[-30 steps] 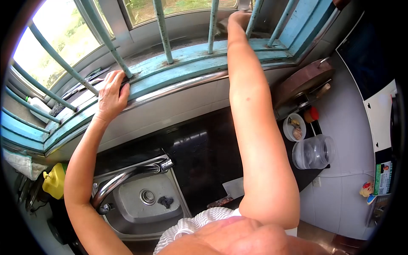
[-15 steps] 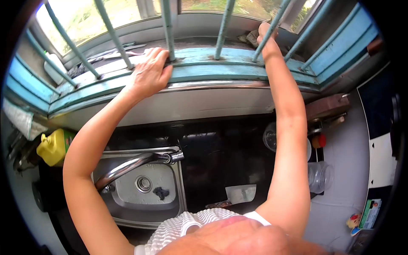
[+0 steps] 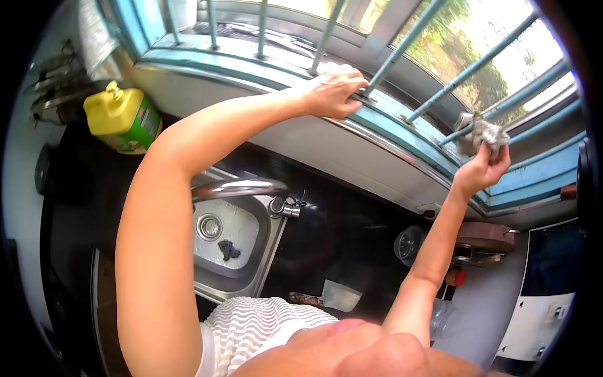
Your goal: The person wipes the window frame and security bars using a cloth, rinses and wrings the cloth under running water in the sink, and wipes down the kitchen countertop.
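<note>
Along the blue window grille (image 3: 427, 151), my left hand (image 3: 336, 91) grips the lower rail beside a bar, fingers curled over it and thumb to the near side. Out at the right, my right hand (image 3: 487, 168) pinches a crumpled greyish rag (image 3: 488, 133). The rag is up against the bars near the right end of the grille, and part of it lies behind a bar. Below my arms, a sink (image 3: 242, 273) has a curved chrome faucet (image 3: 242, 187) over it and a dark scrubber (image 3: 228, 250) in its basin.
A cleaver (image 3: 341, 296) lies on the black counter (image 3: 326, 242). A yellow jug (image 3: 119, 116) stands at the left. Clear containers (image 3: 409, 245), a red-lidded jar (image 3: 455, 277) and a round brown board (image 3: 487, 237) are at the right.
My right hand has drawn back from behind the bars, bringing the rag to the near side. My left hand has slid right along the rail. The view has turned and shifted right.
</note>
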The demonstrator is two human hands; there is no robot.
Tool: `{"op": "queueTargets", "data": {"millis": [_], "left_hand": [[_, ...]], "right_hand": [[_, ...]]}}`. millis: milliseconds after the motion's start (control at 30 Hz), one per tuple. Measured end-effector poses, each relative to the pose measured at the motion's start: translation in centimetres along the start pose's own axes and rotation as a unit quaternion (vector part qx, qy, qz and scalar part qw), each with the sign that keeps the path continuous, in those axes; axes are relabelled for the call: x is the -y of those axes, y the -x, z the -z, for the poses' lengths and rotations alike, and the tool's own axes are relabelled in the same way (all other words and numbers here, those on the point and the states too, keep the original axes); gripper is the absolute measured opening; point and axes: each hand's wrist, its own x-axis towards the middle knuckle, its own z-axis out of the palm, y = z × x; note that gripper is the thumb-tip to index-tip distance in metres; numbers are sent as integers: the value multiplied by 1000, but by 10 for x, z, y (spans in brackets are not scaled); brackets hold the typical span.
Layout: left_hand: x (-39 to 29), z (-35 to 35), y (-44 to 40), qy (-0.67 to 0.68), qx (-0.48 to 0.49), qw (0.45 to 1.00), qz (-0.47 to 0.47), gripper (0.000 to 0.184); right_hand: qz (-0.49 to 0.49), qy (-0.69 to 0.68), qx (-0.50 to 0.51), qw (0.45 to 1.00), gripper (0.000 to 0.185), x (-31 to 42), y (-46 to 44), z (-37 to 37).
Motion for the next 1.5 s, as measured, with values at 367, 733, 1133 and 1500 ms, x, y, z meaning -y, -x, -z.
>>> {"op": "queueTargets", "data": {"millis": [367, 733, 1133, 1500], "left_hand": [[-18, 89, 82, 31, 34, 998, 31, 28], [48, 122, 94, -63, -133, 980, 134, 22], [100, 99, 86, -167, -162, 947, 221, 24], [98, 97, 90, -195, -197, 938, 207, 20]], "right_hand": [[-63, 179, 319, 928, 26, -15, 43, -145], [-88, 117, 719, 680, 34, -111, 54, -222], [-106, 366, 630, 677, 37, -88, 22, -168], [-130, 222, 738, 624, 28, -66, 15, -169]]}}
